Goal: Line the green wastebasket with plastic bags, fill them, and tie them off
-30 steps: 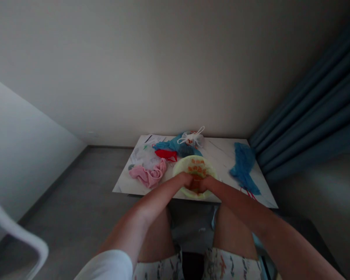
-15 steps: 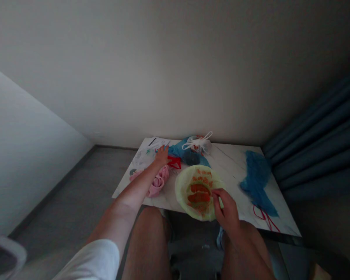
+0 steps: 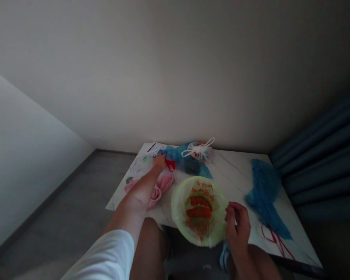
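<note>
A pale green bowl (image 3: 177, 217) with a thin, clear-looking lining stands at the table's front edge, partly overhanging it. Inside lie two orange-red pieces (image 3: 198, 212), with orange bits stuck to the lining. My right hand (image 3: 238, 223) is at the bowl's right rim, fingers curled and pinched; what they hold, if anything, is too small to make out. Reaching to the back left, my left hand (image 3: 160, 161) has its fingers bent at a blue plastic bag (image 3: 177, 152) with a red strip (image 3: 170, 165). Its fingertips are partly hidden among the plastic.
Behind the bowl sits a tied clear bag (image 3: 202, 151) with white handles. Pink cloth (image 3: 163, 184) lies under my left forearm, printed plastic (image 3: 140, 165) at the left. Another blue bag (image 3: 264, 194) with red ties is on the right. Walls and a dark curtain (image 3: 332, 163) enclose the table.
My right hand has drawn back from inside the bowl to its right rim. My left hand's fingers, stretched out before, are now bent at the blue bag. The view has shifted slightly.
</note>
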The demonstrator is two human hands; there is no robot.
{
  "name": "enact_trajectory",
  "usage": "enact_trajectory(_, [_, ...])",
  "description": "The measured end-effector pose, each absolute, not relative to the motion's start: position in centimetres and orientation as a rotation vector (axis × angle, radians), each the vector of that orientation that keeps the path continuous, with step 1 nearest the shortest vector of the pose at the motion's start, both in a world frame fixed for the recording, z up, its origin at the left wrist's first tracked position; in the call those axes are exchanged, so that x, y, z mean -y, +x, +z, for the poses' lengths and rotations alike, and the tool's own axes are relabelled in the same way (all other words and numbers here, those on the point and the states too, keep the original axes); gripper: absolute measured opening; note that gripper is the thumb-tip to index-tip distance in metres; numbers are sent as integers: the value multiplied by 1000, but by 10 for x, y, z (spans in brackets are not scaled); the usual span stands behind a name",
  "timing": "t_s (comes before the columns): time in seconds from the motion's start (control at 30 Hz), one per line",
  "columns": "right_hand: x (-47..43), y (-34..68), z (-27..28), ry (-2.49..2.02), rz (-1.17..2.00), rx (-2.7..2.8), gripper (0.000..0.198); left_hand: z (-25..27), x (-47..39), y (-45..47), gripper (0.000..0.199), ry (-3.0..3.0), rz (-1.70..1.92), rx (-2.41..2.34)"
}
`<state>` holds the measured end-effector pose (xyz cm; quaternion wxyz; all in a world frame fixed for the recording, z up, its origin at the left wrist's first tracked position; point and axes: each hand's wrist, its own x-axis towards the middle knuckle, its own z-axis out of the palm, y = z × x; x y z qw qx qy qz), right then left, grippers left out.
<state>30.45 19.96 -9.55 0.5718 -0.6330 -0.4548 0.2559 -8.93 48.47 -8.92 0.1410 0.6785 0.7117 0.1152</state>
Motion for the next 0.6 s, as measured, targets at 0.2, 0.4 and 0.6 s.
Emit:
enact_trajectory(0.2, [-199, 304, -93, -1489, 584, 1014, 37, -37, -496, -112, 53, 1974, 316, -2280])
enact_trajectory(0.4, [-189, 306, -82, -1422, 404, 1152, 30, 42, -445, -107, 61, 2307, 702, -2112])
enact_trajectory(0.6, [-202, 305, 3, -1169, 343, 1572, 109, 68, -325, -35, 68, 2663, 704, -1078])
